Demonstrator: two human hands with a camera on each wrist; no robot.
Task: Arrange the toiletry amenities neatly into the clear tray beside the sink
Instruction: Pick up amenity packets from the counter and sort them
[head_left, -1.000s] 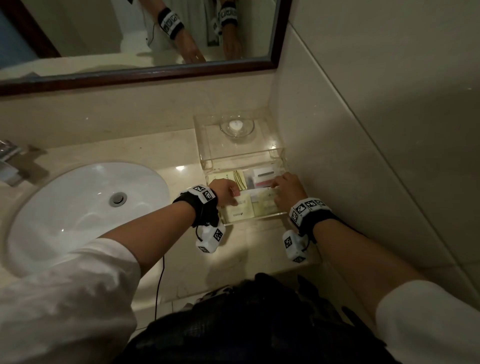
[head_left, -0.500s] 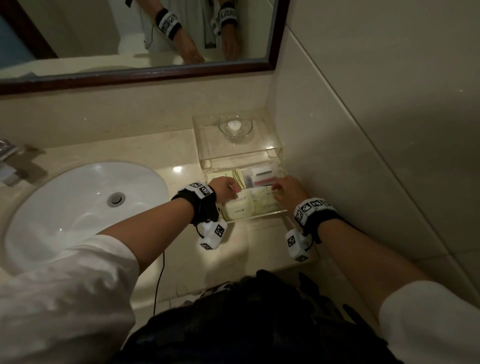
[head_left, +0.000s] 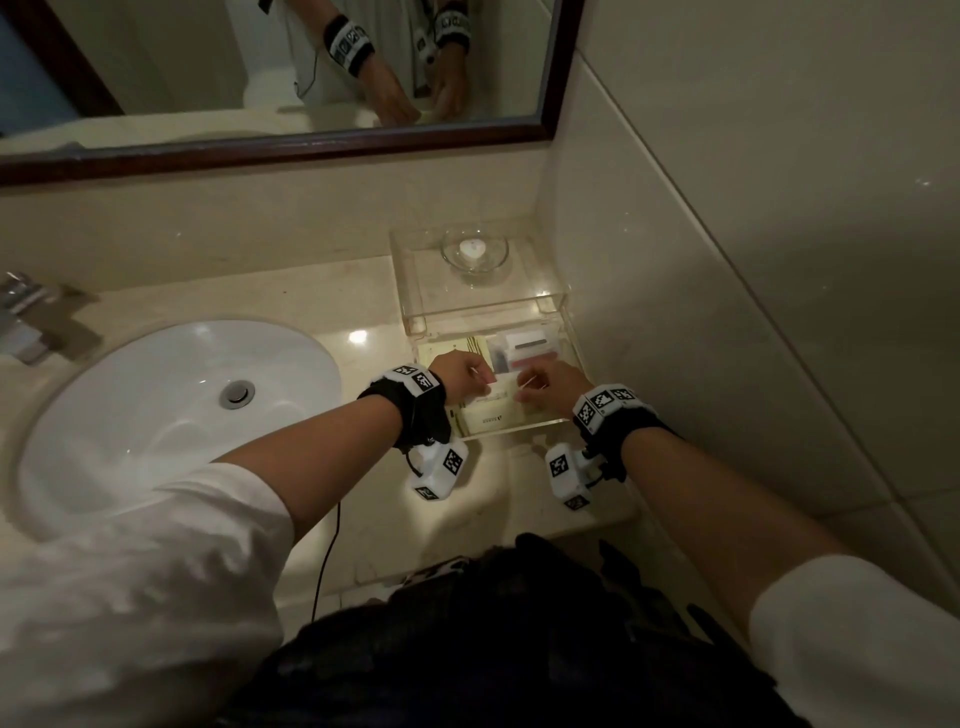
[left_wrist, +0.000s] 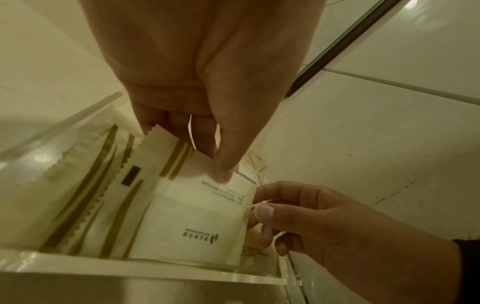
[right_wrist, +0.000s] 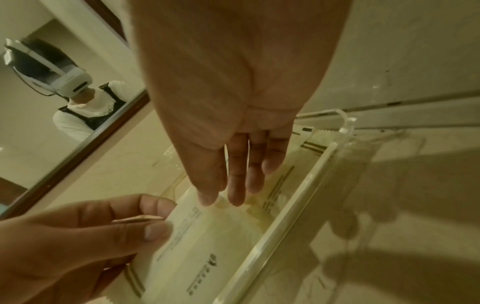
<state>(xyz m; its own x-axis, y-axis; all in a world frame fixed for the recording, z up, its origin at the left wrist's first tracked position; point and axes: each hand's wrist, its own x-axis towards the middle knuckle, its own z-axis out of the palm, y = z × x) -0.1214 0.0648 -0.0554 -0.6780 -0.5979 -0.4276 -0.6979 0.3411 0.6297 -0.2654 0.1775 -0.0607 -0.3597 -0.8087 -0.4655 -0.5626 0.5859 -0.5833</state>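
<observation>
The clear tray (head_left: 519, 428) sits on the counter by the right wall, its front wall near in both wrist views (left_wrist: 155, 273) (right_wrist: 298, 205). A cream sachet (left_wrist: 192, 216) (right_wrist: 207, 246) with dark print lies on top of other packets at the tray's front. My left hand (head_left: 480, 376) (left_wrist: 221, 170) pinches the sachet's left end. My right hand (head_left: 527, 387) (right_wrist: 221, 197) pinches its right edge between thumb and fingers. Gold-striped sachets (left_wrist: 85, 195) lie in the tray's left part, and white and red packets (head_left: 530, 345) lie at its back.
A clear box behind the tray carries a glass dish (head_left: 474, 251) with a small white round thing in it. The white sink (head_left: 156, 415) and the tap (head_left: 21, 322) are to the left. The tiled wall (head_left: 727, 312) stands close on the right, and a framed mirror (head_left: 260, 150) hangs above.
Both hands have drawn slightly closer together over the tray's front, still on the cream sachet. The head view has shifted a little.
</observation>
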